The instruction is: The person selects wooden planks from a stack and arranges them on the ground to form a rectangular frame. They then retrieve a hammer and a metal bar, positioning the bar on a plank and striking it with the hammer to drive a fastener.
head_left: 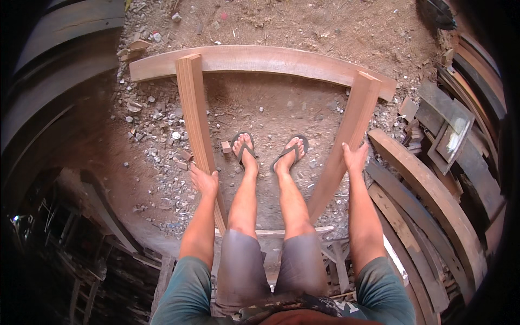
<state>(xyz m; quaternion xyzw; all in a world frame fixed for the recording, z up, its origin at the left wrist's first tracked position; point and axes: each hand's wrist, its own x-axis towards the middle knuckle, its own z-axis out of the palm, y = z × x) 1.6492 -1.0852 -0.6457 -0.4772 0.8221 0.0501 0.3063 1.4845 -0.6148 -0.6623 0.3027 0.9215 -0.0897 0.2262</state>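
A frame-like piece made of two long reddish-brown wooden beams and a crosswise plank lies in front of me. My left hand (204,181) is laid over the left beam (193,108), its thumb on the inner side and its fingers on the outer side. My right hand (355,157) grips the outer edge of the right beam (346,130), thumb on the upper face; its other fingers are partly hidden. The beams' far ends rest on the pale plank (260,58). Both beams run back toward me on either side of my legs.
My feet in dark flip-flops (245,146) stand on dirt between the beams. Gravel and rubble (162,122) lie to the left, with a small wood block (226,147) by my left foot. Stacked boards (433,189) crowd the right side; dark curved sheets (65,70) stand at far left.
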